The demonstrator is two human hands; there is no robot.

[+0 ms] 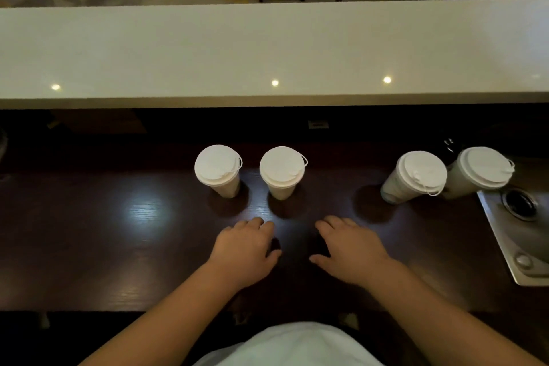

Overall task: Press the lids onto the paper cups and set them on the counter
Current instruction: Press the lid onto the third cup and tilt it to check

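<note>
Both hands lie low in the middle of the frame, palms down on a dark wooden bench point(89, 246), holding nothing. The left hand point(246, 246) has its fingers loosely bent toward the bench top; the right hand point(350, 249) is spread a little wider, its fingers relaxed. They are near each other but apart.

Just above the hands, in the centre of the frame, two white paper cups stand upright side by side: the left cup point(218, 169) and the middle cup point(282, 171). Each has a white lid on top. Whether those lids are fully pressed down cannot be told. At the right of the frame two more lidded cups, the third cup point(416, 177) and the far-right cup point(478, 171), stand close together beside the corner of a metal sink point(505, 235).

Across the upper half of the frame runs a pale raised counter point(267, 50), with nothing on it.

The work seems to be between steps: lids are on all four cups, none has reached the counter. The next move likely calls for pressing a lid's rim firmly while steadying the cup, then lifting it upright onto the counter.
</note>
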